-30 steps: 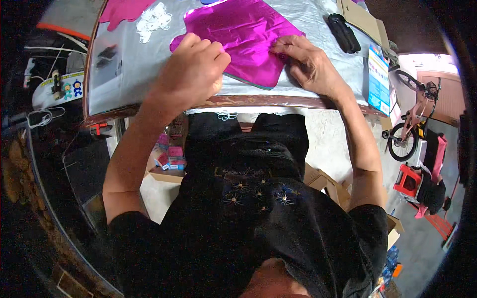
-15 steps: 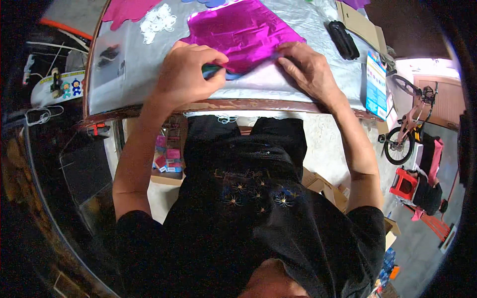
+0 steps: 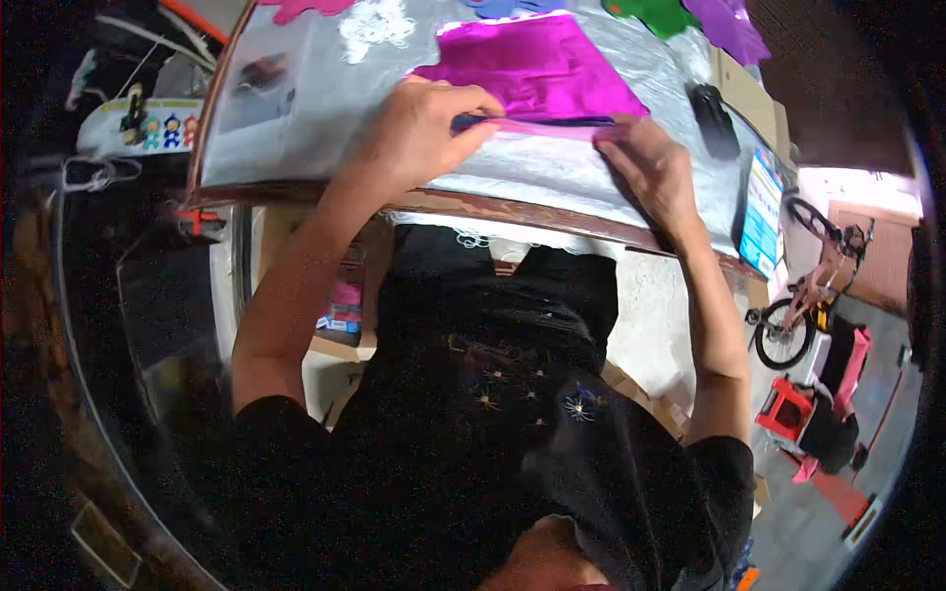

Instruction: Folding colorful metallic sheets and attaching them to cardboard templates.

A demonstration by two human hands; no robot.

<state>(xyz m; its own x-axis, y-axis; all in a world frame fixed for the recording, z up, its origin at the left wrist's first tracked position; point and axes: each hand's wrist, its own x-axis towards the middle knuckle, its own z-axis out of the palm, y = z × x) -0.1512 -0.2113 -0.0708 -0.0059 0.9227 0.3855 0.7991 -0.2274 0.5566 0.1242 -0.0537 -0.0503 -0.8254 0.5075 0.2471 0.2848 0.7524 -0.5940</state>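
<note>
A shiny magenta foil sheet (image 3: 547,74) lies on the table, with a dark blue layer and a paler pink strip showing along its near edge. At the left end of that edge, my left hand (image 3: 424,123) is closed, thumb and fingers pinching the folded material. My right hand (image 3: 655,163) has its fingers closed at the near right corner; motion blurs it somewhat. What lies under the sheet is hidden.
A silvery cover spans the wood-edged table (image 3: 552,212). Around it lie white string (image 3: 377,30), pink (image 3: 301,8), green (image 3: 655,15) and purple (image 3: 729,30) pieces, a black case (image 3: 711,120) and a blue-and-white package (image 3: 762,212). A bicycle (image 3: 813,276) stands right.
My view has shifted, so the table sits further right. The sheet's near edge is now straighter between my hands, with the pink strip showing along it.
</note>
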